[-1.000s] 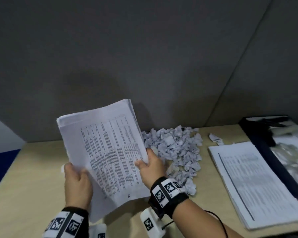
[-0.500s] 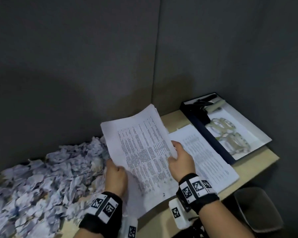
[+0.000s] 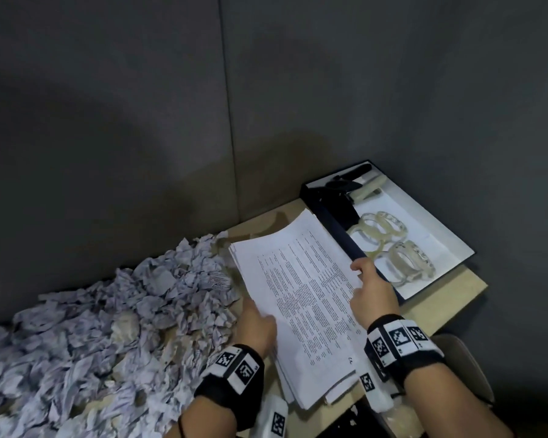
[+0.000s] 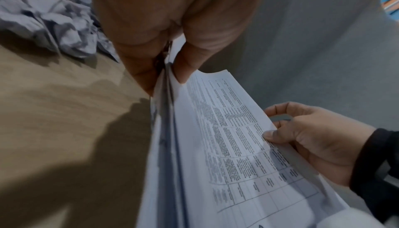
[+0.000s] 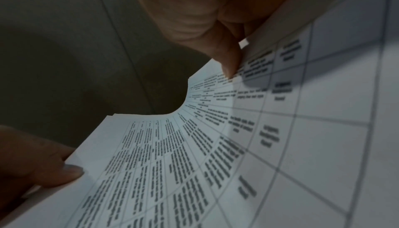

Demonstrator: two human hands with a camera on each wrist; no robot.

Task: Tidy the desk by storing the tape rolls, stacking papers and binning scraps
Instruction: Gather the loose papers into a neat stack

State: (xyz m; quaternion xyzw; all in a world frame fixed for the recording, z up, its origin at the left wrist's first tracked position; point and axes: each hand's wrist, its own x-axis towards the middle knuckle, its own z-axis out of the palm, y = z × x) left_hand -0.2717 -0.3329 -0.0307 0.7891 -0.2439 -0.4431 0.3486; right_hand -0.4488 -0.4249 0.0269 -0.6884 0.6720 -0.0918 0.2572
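The clear tape rolls [image 3: 393, 245] already lie in the white-lined dark box [image 3: 437, 229] at right of frame. The white printed paper stack [image 3: 307, 298], centre frame, seems just above the beige worktop [image 3: 450, 298]. Crumpled bluish scraps [image 3: 108, 327] remain unbinned at left. The left hand [image 3: 255, 327] and right hand [image 3: 372, 295] pinch the stack's edges, fingers [image 4: 187, 64] narrow.

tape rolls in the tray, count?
4 visible, all in the tray: two overlapping at the back, two nearer the right hand at the front. Overlap may hide more.
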